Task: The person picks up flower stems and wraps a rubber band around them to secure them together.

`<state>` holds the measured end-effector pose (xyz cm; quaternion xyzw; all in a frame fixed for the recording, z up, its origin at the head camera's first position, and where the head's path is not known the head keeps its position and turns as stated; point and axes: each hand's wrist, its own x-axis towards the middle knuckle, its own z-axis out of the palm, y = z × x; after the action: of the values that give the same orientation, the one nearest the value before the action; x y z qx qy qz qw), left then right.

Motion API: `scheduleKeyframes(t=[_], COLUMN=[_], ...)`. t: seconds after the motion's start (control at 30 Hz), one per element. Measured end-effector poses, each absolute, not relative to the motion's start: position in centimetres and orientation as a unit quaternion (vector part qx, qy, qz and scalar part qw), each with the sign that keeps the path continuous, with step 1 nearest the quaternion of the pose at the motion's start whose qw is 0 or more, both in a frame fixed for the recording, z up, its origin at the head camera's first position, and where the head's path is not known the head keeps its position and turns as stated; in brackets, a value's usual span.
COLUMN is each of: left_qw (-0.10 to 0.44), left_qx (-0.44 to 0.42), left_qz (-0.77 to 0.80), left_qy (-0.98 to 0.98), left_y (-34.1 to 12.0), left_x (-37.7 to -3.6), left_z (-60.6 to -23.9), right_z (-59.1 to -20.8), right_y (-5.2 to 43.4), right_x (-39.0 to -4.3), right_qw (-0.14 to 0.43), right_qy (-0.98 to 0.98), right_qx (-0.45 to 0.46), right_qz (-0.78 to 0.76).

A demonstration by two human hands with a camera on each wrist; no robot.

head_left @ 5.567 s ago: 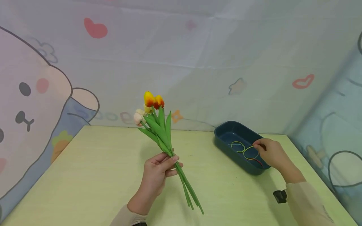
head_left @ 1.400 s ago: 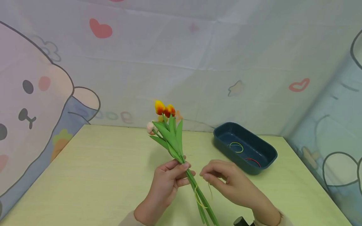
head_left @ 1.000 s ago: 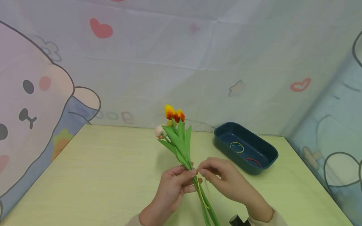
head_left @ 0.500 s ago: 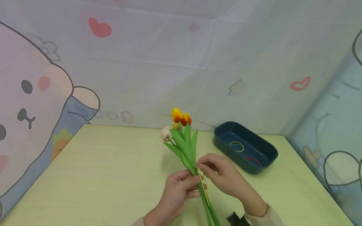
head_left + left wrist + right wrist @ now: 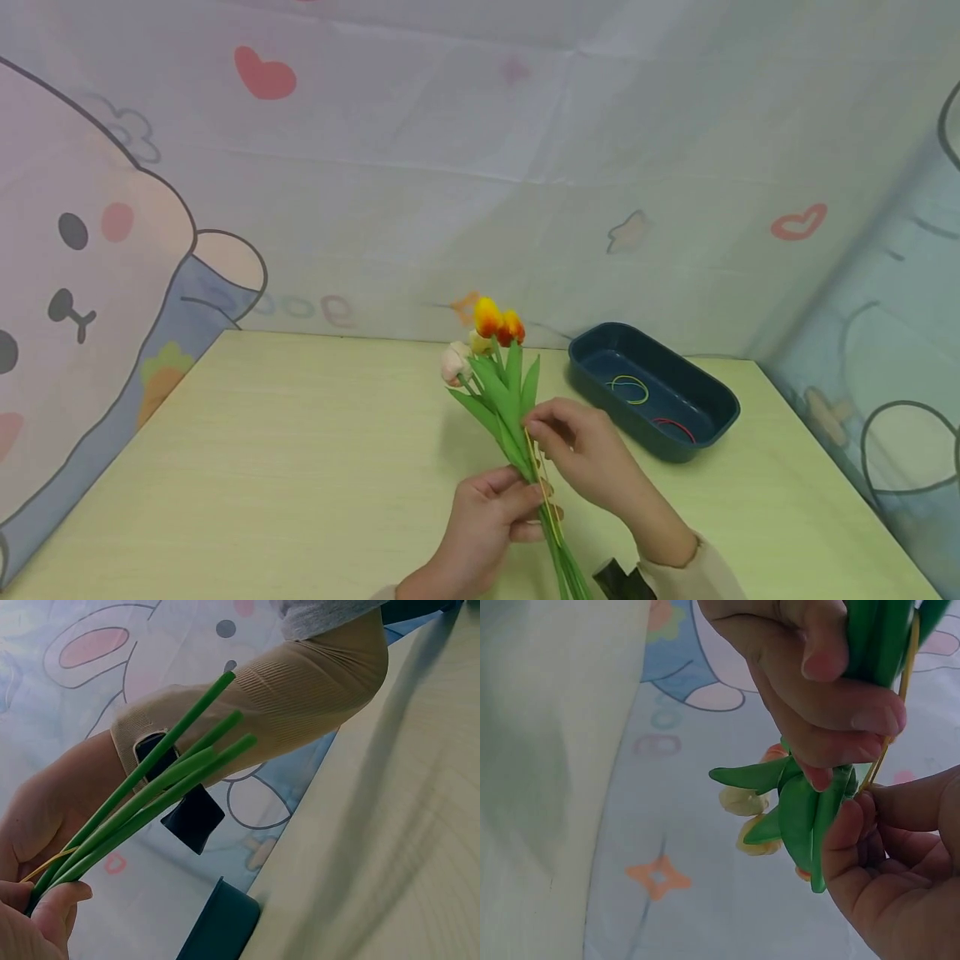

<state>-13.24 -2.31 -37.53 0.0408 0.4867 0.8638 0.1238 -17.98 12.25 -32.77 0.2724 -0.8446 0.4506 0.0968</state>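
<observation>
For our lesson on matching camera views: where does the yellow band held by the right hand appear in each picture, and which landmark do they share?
Right wrist: yellow band at upper right, stretching down to the right hand.
Head: right of centre, lower half, slanting along the stems.
Left wrist: lower left, a short piece reaching the stems.
Shared landmark: the green stems.
</observation>
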Motion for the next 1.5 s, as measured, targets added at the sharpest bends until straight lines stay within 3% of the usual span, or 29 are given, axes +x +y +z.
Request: scheduleKeyframes(t=[0.1, 0.23, 0.5, 0.6, 0.67, 0.73, 0.97, 1.13, 1.23, 1.33, 1.5], left_qw=[0.136, 0.140, 0.175, 0.194, 0.201, 0.204, 0.205, 0.212, 0.203, 0.182, 0.109], left_qx=[0.049, 0.091, 0.188, 0.209, 0.223, 0.237, 0.296, 0.325, 0.333, 0.320, 0.236], left_qz=[0.854, 0.830, 0.779, 0.765, 0.756, 0.750, 0.771, 0.808, 0.831, 0.859, 0.912], left_qy=[0.500, 0.532, 0.572, 0.577, 0.581, 0.583, 0.525, 0.444, 0.396, 0.355, 0.318], left_y=[-2.9, -5.2, -8.6, -9.0, -9.3, -9.6, -11.0, -11.5, -11.4, -11.3, -11.0], left_x=[-13.7, -15.2, -17.1, -17.2, -17.2, -17.1, -16.9, -16.9, -16.8, -16.7, -16.5], left_z=[-37.1, -36.0, -35.2, -34.9, -34.6, -34.3, -33.4, -33.2, -33.2, -33.1, -32.8], right_z=[-32.5, -31.9, -30.6, -30.1, -29.6, -29.1, -29.6, -32.4, -35.3, -38.6, -42.0], right_y=[12.5, 13.9, 17.0, 17.4, 17.6, 17.8, 17.8, 17.4, 16.5, 14.9, 11.2], right_x=[-18.2, -18.5, -19.3, -19.1, -18.9, -18.6, -18.5, -19.6, -20.4, -20.6, -18.6], right_qw=[0.080, -0.009, -0.226, -0.265, -0.248, -0.181, 0.188, 0.303, 0.322, 0.299, 0.097], right_qy=[-0.847, -0.806, -0.583, -0.546, -0.563, -0.620, -0.764, -0.742, -0.731, -0.734, -0.752], right_qx=[0.258, 0.264, 0.427, 0.462, 0.483, 0.503, 0.549, 0.529, 0.504, 0.472, 0.378], right_qz=[0.458, 0.530, 0.653, 0.646, 0.623, 0.575, 0.281, 0.280, 0.328, 0.386, 0.531])
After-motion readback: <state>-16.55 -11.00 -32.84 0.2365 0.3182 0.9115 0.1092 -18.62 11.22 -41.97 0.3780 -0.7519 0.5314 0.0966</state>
